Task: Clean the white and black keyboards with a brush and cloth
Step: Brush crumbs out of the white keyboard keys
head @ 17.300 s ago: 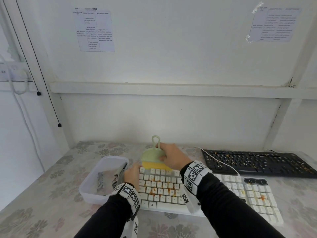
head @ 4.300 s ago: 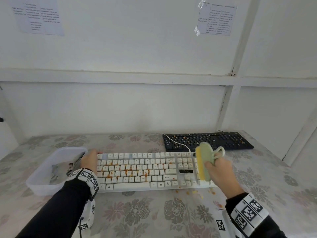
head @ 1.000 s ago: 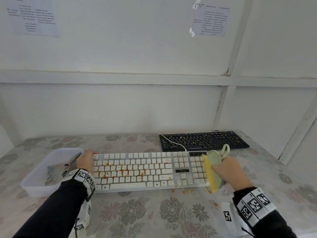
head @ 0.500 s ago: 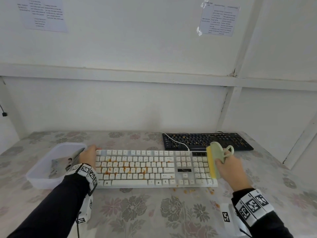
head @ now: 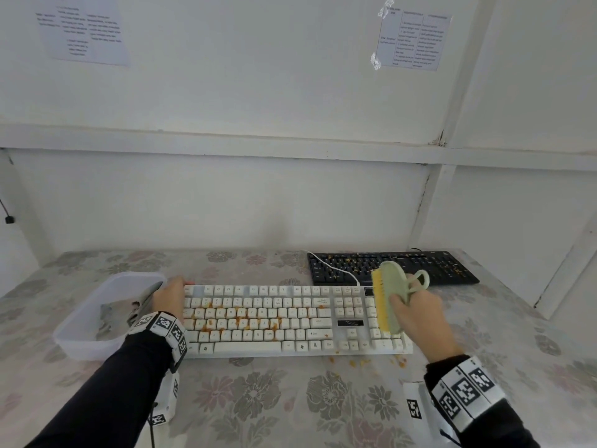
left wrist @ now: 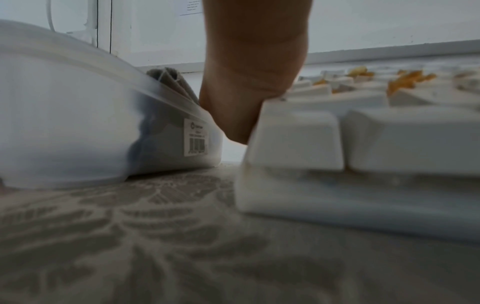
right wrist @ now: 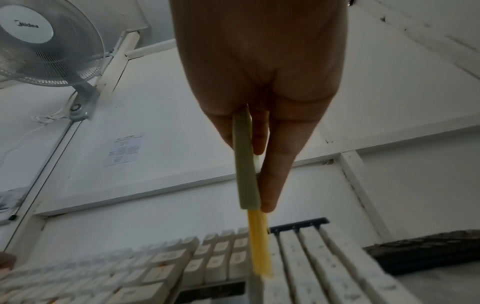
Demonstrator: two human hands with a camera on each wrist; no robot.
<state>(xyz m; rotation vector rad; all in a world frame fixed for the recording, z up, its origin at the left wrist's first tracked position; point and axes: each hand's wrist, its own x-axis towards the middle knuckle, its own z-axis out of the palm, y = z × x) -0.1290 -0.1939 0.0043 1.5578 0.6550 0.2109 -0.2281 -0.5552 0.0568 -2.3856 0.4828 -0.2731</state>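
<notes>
White keyboard (head: 290,318) lies mid-table, its letter keys crumbed; brushing is the step in hand. The right hand (head: 416,315) clasps the green brush (head: 387,295) on edge at 3 o'clock, bristles leftward over the number pad. The next stroke probably needs the bristles lowered. The left hand (head: 169,295) steadies the 9 o'clock end; its grip cannot be made out.

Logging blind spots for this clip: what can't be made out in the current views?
- Wall sheets: head view, print too small to read.
- Container contents: head view, left hand and frosted wall hide most of the grey cloth.
- Left hand's fingertips: left wrist view, behind the white keyboard.
- Black keyboard: right wrist view, cut off, blurred.
</notes>
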